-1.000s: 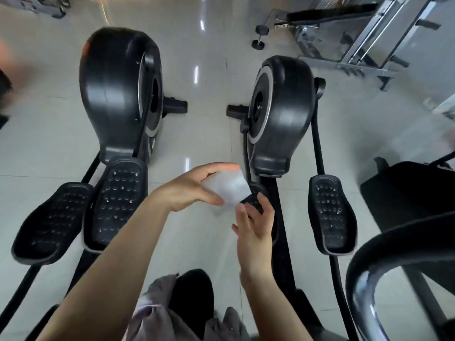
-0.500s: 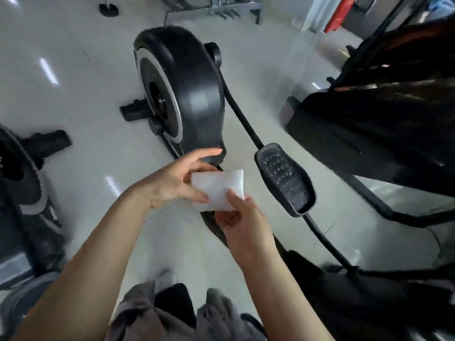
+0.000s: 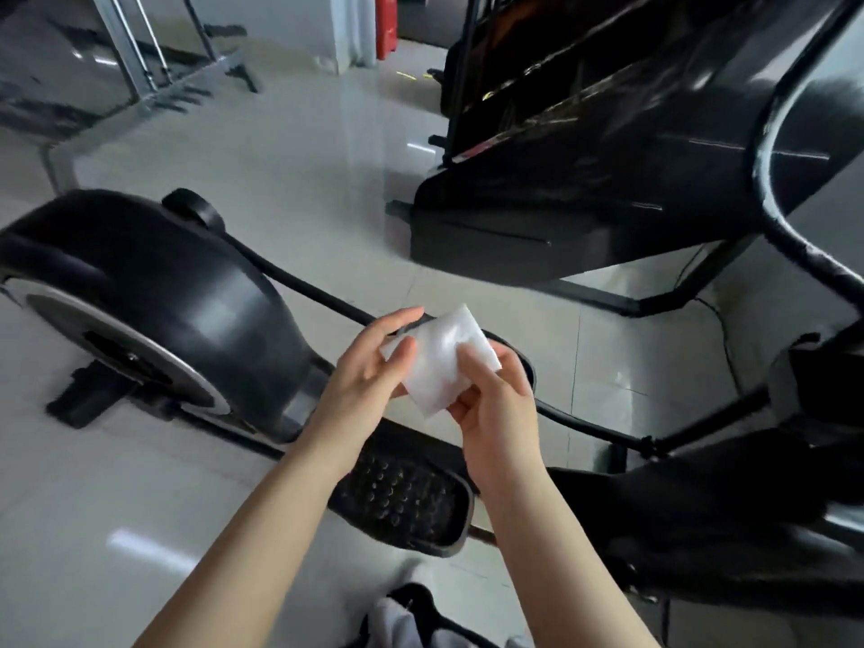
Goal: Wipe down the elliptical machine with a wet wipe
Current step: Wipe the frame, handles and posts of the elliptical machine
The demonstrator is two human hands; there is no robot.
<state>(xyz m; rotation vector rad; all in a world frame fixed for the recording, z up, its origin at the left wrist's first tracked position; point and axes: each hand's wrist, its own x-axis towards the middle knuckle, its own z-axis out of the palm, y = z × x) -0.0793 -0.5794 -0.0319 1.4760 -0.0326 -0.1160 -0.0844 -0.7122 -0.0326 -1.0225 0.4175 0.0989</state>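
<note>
Your left hand point(image 3: 369, 367) and your right hand point(image 3: 495, 404) meet in the middle of the view, above the machine, and both grip one folded white wet wipe point(image 3: 442, 360). The left thumb lies across the wipe's upper left corner with the fingers reaching behind it; the right thumb presses on the wipe's right side while the curled fingers pinch its lower edge. The wipe is held in the air, tilted, touching nothing but your hands. Below and behind them stands the black elliptical machine point(image 3: 177, 297): a rounded glossy black flywheel housing with a silver ring on its side face, set at the left of the grey tiled floor point(image 3: 304, 170). A curved black tube point(image 3: 299, 285) runs from the housing toward your hands and passes behind them. A black studded plastic foot pedal point(image 3: 402, 502) lies directly beneath your forearms, its raised rim toward you; a second dark pedal is mostly hidden behind your hands. A black floor stabiliser foot point(image 3: 89, 399) juts out under the housing at the left. At the right edge a thick black curved handlebar point(image 3: 766, 170) sweeps down through the view, its surface scuffed. Behind it sits a large dark piece of gym equipment point(image 3: 561, 217) with a slanted black panel. At the far left corner of the floor stands a silver metal frame point(image 3: 135, 53). A red object point(image 3: 386, 25) stands at the far wall.
</note>
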